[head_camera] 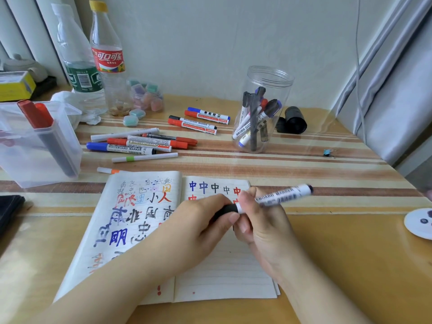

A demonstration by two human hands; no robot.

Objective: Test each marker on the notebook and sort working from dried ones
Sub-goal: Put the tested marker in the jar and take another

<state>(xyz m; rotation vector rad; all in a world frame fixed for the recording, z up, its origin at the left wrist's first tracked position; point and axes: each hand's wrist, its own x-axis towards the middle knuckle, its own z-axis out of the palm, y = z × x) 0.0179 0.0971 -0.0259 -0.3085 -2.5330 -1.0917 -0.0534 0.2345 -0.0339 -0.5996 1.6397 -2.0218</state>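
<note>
Striped counter carries an open notebook; above it, a white marker, black cap, pinched by left hand, barrel gripped by right hand.

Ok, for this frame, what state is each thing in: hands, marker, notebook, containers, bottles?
Left hand: grips the marker's black cap.
Right hand: holds the marker's barrel.
White whiteboard marker with black cap: held over the notebook, cap on or at the barrel.
Lined paper notebook: open, flat, test characters written.
Clear round plastic jar: upright, lidless, holding markers.
Clear rectangular plastic box: open, two markers inside.
Yellow-capped cola bottle: upright, capped.
</note>
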